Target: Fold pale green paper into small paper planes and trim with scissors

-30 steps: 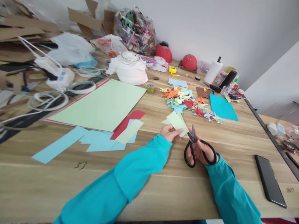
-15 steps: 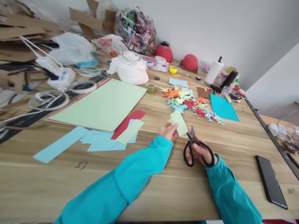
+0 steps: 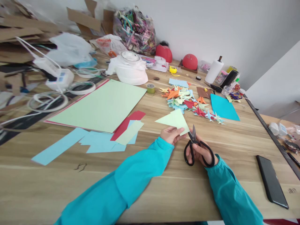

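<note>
My left hand (image 3: 170,135) pinches a pale green piece of paper (image 3: 174,120), which now shows as a triangle-like shape pointing left. Close beside it, my right hand (image 3: 202,153) has its fingers in the black handles of a pair of scissors (image 3: 193,137). The blades are partly apart and point up and away, right by the paper's lower right corner. Whether a blade touches the paper is hard to tell. Beyond the hands lies a heap of small folded paper shapes (image 3: 180,100) in orange, green, red and blue.
Left of my hands are blue paper strips (image 3: 59,147), a red strip (image 3: 131,120) and a stack of large green sheets (image 3: 100,106). A turquoise sheet (image 3: 225,107) lies at the right, a phone (image 3: 272,181) nearer me. Cables and a power strip (image 3: 61,78) crowd the far left.
The green paper has turned and spread out to the left, from a narrow upright piece to a wider triangle-like one. The scissors and my right hand have hardly moved.
</note>
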Demonstrator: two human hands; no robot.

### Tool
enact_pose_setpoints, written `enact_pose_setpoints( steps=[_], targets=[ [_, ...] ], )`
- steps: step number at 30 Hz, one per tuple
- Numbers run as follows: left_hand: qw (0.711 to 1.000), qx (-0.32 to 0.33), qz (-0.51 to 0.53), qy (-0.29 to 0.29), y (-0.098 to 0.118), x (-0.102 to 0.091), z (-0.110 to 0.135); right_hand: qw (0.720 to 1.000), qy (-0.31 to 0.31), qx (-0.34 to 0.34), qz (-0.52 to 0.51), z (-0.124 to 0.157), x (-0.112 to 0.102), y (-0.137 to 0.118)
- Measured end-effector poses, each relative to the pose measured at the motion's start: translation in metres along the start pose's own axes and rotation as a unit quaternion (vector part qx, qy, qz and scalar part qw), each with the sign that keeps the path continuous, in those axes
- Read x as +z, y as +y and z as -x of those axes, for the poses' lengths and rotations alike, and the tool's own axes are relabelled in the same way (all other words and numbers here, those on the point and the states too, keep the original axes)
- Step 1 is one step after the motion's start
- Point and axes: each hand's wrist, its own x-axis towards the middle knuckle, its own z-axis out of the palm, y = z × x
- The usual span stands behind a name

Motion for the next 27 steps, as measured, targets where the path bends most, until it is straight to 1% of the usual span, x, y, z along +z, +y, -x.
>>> enact_pose_setpoints(
  steps=[7,10,14,19,27],
  targets=[
    [0.996,-0.084,-0.019,-0.030,0.0052,-0.0004,0.0019,0.999,-0.027,0.043,-0.020,0.0010,-0.0009,-0.0006],
    [0.993,-0.103,-0.026,-0.042,0.0075,-0.0003,0.0023,0.997,-0.032,0.056,-0.030,0.0009,-0.0006,-0.0015],
    [0.993,-0.109,-0.032,-0.034,0.0066,-0.0011,0.0005,0.997,-0.018,0.066,-0.026,0.0008,0.0002,-0.0021],
    [0.995,-0.093,-0.026,-0.023,0.0026,-0.0030,-0.0024,0.997,-0.019,0.064,-0.034,0.0006,-0.0003,-0.0017],
    [0.996,-0.071,-0.044,-0.043,0.0023,-0.0076,-0.0060,0.997,-0.016,0.064,-0.048,-0.0003,-0.0037,-0.0033]
  ],
)
